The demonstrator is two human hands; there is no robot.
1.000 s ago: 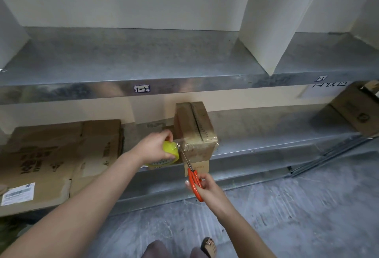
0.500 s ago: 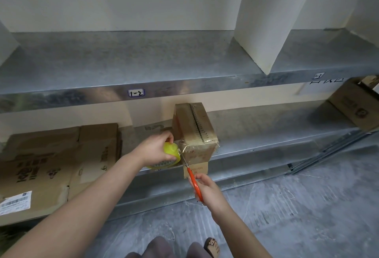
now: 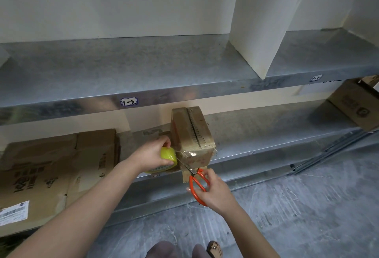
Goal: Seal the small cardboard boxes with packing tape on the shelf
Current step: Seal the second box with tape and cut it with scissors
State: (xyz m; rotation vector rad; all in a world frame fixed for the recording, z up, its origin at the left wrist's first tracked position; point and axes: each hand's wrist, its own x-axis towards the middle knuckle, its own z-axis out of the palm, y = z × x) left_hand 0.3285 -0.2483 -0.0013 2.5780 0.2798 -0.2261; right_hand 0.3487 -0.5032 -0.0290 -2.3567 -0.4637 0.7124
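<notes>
Small cardboard box [image 3: 192,134] sits at near edge of lower shelf [image 3: 266,134]. Left hand [image 3: 149,155] grips yellow tape roll [image 3: 168,153] just left of box, tape strip running to box's near corner. Right hand [image 3: 213,192], just near of box, fingers through orange scissors [image 3: 194,182], blades at the strip.

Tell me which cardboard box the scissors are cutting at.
The small upright box mid-shelf, where the scissors meet tape from the roll. The left cartons lie flat; the right box stands apart.
</notes>
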